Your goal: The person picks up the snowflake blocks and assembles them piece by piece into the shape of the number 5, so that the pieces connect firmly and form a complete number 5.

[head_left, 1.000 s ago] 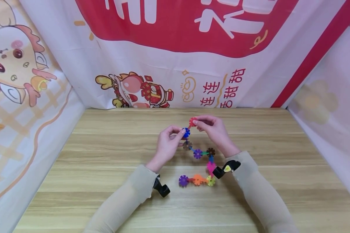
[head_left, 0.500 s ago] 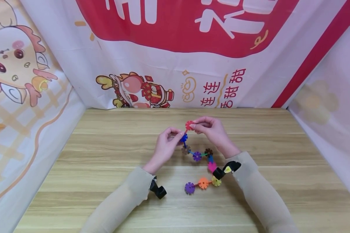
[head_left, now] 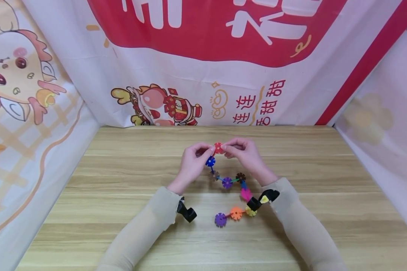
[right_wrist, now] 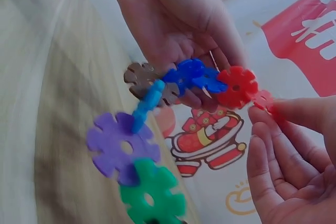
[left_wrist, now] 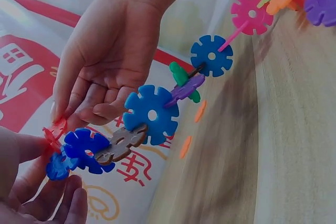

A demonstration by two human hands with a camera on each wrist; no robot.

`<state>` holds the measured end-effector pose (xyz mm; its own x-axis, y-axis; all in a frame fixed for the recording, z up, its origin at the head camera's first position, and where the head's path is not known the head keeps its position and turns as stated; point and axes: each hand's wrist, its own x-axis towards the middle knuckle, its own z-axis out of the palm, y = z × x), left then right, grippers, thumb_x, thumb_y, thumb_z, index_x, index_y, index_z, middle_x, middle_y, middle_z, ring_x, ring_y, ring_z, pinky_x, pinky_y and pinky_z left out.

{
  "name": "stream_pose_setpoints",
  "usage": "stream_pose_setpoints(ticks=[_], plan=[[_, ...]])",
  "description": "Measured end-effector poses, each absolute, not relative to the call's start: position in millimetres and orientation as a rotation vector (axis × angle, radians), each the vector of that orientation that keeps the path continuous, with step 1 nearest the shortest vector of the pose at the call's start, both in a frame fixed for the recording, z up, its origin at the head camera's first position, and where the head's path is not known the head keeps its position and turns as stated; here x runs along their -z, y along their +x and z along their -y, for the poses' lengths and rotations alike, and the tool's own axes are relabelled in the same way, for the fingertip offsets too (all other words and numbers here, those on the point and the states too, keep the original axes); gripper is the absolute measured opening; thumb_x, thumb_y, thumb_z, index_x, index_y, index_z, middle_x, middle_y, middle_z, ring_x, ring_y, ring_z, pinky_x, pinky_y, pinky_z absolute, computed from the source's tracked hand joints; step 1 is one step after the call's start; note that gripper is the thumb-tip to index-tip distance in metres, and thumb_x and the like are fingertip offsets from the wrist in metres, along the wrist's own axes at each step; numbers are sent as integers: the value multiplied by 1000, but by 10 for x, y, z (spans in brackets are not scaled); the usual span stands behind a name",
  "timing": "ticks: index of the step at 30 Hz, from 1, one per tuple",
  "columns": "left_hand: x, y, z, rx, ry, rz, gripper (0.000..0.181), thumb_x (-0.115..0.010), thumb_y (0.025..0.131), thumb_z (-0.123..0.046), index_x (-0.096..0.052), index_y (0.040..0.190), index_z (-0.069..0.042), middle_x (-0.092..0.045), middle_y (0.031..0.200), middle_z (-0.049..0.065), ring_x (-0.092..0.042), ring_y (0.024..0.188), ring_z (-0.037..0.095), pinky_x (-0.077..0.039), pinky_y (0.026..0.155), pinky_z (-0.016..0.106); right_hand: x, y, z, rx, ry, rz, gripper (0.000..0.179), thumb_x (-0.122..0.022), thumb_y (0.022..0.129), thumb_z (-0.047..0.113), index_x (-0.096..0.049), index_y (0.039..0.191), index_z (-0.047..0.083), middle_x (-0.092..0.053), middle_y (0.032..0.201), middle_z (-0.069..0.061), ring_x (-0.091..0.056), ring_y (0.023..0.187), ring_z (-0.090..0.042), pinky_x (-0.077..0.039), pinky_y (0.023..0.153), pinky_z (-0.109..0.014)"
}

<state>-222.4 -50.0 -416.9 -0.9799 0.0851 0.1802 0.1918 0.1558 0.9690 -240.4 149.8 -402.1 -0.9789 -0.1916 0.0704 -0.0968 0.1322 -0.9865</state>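
A chain of slotted plastic snowflake discs runs between my hands and down toward me. Between them in the head view is a red disc (head_left: 218, 148). My left hand (head_left: 192, 162) pinches the red disc's left edge. From the right, my right hand (head_left: 248, 155) pinches a second, paler red disc (right_wrist: 264, 99) joined to it. Below hang a blue disc (head_left: 210, 161), a brown disc (left_wrist: 122, 145), a light blue disc (left_wrist: 152, 114) and a purple disc (head_left: 227, 183). A pink disc (head_left: 245, 194), a yellow disc (head_left: 251, 211) and an orange disc (head_left: 236, 213) lead to the purple end disc (head_left: 220, 219).
The wooden table (head_left: 129, 210) lies under the chain. Printed cloth (head_left: 203, 75) stands behind the table, with more cloth at both sides. Black wrist cameras sit on both cuffs; the right wrist camera (head_left: 254, 203) overlaps part of the chain in the head view.
My left hand has shifted its pinch from the blue disc to the red one. My right hand has moved left and slightly nearer. The chain's purple end has slid right and toward me.
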Motion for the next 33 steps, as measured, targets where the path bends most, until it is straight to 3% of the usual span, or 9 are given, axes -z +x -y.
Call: stream_pose_setpoints(ticks=[6,12,24,33], plan=[[4167,-2237,505,2028,-250,2308,14,-68,99,-16,-71,109,-6,-72,104,6,-67,99,21,-55,91,32,3972,-2527,-1767,1905,-306,-2411,38,-72,98,28,-69,121,-2,-74,107,-12,-70,96,-26,-57,89,-44],[4159,-2251,509,2101,-193,2283,14,-68,99,-17,-70,109,-6,-72,106,6,-67,100,21,-56,89,33,4095,-2723,-2115,1565,-218,-2611,37,-72,98,31,-71,122,3,-71,116,-13,-65,106,-34,-54,92,-46],[4154,-2256,486,2097,-205,2262,14,-70,98,-19,-72,107,-8,-72,106,3,-67,100,18,-56,89,33,4398,-2816,-2583,1111,-198,-2745,37,-83,88,25,-73,116,2,-72,108,-12,-64,96,-26,-54,82,-38],[4173,-2245,480,2096,-255,2239,14,-71,98,-18,-73,107,-7,-72,104,4,-67,98,20,-57,86,33,4471,-2817,-2621,1072,-155,-2719,33,-82,89,27,-73,111,4,-70,102,-10,-59,85,-23,-51,71,-33]])
